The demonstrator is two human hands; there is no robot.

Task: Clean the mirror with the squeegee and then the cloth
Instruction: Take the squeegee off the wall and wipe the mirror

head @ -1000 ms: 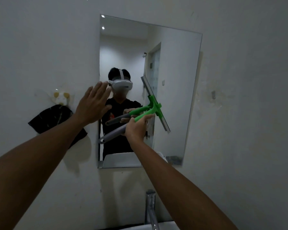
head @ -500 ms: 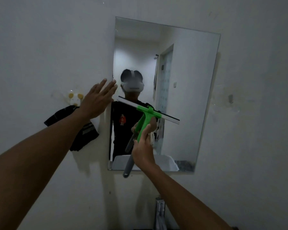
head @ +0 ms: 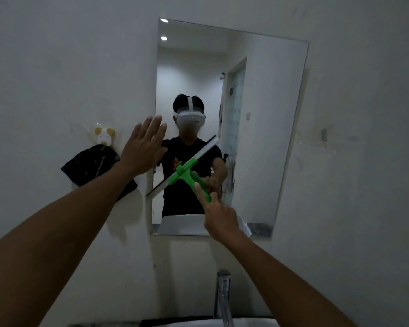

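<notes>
- Since the earlier frame, the squeegee blade had rotated from near level to a diagonal, low end left, high end right.
- Dark cloth hung from a wall hook, left of the mirror.
- Left hand was flat, fingers spread wide, at the mirror's left edge.
- Right hand gripped the squeegee's green handle against the lower glass.
- Faucet stood below.
</notes>
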